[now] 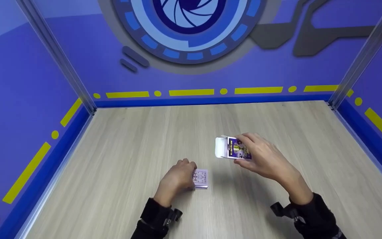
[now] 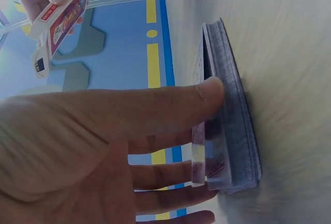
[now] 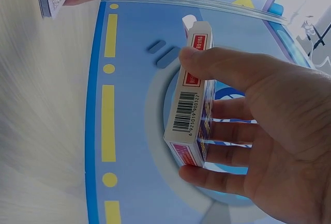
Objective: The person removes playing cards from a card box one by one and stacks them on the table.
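A deck of playing cards with an ornate patterned back sits low at the table, left of centre. My left hand grips it across its sides. In the left wrist view the thumb lies against the near edge of the deck, and the upper cards are slightly parted from those below. My right hand holds a small card box above the table, thumb on one side and fingers on the other. Its white end flap hangs open toward the left. A barcode shows on the side of the box.
The wood-grain table reaches to a blue-purple back wall with yellow dashes. Side walls stand at left and right, with metal posts in the corners.
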A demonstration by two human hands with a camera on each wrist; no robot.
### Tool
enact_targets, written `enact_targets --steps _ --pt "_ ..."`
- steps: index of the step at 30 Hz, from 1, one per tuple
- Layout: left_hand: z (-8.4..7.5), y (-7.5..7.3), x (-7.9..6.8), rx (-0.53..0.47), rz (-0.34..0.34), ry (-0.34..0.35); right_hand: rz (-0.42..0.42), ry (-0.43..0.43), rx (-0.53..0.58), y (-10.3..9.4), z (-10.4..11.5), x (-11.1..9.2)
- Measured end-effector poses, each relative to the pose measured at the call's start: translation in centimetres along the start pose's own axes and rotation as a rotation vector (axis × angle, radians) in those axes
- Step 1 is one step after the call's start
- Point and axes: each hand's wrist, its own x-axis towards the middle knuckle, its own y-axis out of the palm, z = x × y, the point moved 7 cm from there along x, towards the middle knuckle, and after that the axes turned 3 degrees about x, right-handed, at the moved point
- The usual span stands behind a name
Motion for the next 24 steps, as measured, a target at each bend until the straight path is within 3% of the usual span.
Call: enact_targets --steps 18,24 --pt "-0.5 0.8 0.0 -0.003 0.023 -0.007 -0.007 0.000 0.000 -0.1 -0.1 -0.1" --pt "-1.4 1.0 0.1 0.004 -0.021 0.015 -0.026 -0.025 -0.003 -0.1 0.0 -0.1"
